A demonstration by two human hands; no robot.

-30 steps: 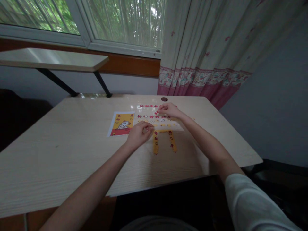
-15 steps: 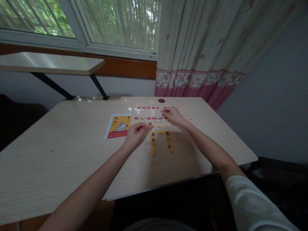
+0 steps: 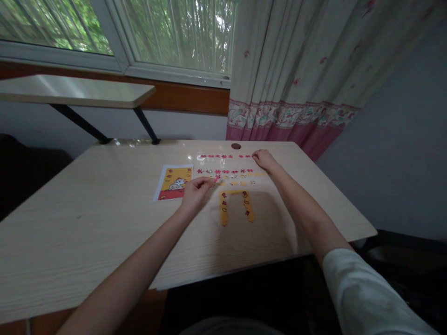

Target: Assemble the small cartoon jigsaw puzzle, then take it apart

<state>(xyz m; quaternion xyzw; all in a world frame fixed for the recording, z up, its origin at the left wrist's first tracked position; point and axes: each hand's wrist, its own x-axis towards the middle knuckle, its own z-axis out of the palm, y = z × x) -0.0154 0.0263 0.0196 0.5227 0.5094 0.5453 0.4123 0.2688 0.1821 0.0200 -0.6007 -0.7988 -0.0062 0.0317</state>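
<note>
The left hand (image 3: 195, 190) is close by the right edge of the picture card (image 3: 171, 179) and covers a small part of it from the view. Its thumb and fingers are pinched narrow, and at their tips they hold a red puzzle piece (image 3: 217, 177), which is thus to the right of the card. The right hand (image 3: 264, 160) is also to the right of the card, but much farther from it, and lies low at the end of the far row of red pieces (image 3: 224, 156). Its fingers are bent close together; whether they hold a piece, I cannot tell.

This far row runs to the right of the card, a little beyond its top edge, with a gap inside it. Nearer, level with the card and on its right, is a second row, mostly red pieces (image 3: 225, 171), and then small yellow and white pieces (image 3: 243, 183). To the right of the card and closer to the person, joined yellow strips (image 3: 224, 211) form three sides of a frame, open toward the person.

All this lies on the pale desk (image 3: 104, 223). Beyond the card there are a raised shelf (image 3: 70, 88) to the left and a curtain (image 3: 279, 111) to the right.
</note>
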